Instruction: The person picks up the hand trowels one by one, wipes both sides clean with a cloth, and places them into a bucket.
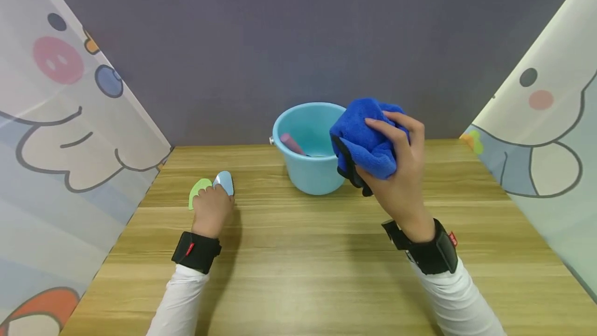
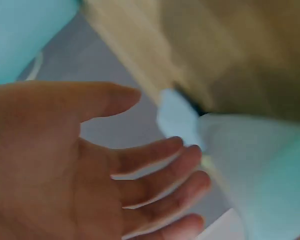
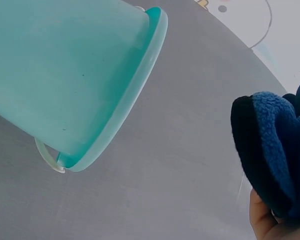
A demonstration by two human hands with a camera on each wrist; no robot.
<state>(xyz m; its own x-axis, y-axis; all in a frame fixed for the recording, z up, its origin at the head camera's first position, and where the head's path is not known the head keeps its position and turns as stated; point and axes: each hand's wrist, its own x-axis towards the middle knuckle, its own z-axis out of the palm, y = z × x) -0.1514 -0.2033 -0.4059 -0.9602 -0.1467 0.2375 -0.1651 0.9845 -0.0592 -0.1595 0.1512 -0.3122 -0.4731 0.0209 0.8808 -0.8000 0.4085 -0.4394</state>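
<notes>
My right hand point(image 1: 403, 180) grips a bunched blue plush cloth point(image 1: 368, 136) with black edging, the fingers curled over its top and side. The cloth is held up at the right side of a light blue bucket point(image 1: 312, 175), overlapping its rim in the head view. In the right wrist view the cloth point(image 3: 280, 145) is at the right edge, apart from the bucket point(image 3: 75, 75). At left, my left hand point(image 1: 213, 210) reaches down by a flat, rounded light blue piece point(image 1: 225, 181) and a green one point(image 1: 199, 190). Loosely bent fingers and a separate thumb show in the left wrist view.
Inside the bucket leans a pink cylindrical thing point(image 1: 292, 144). The wooden table point(image 1: 298, 263) meets a dark grey wall point(image 1: 242, 56) at the back. Printed cartoon panels stand on the left point(image 1: 28, 159) and right point(image 1: 555, 118).
</notes>
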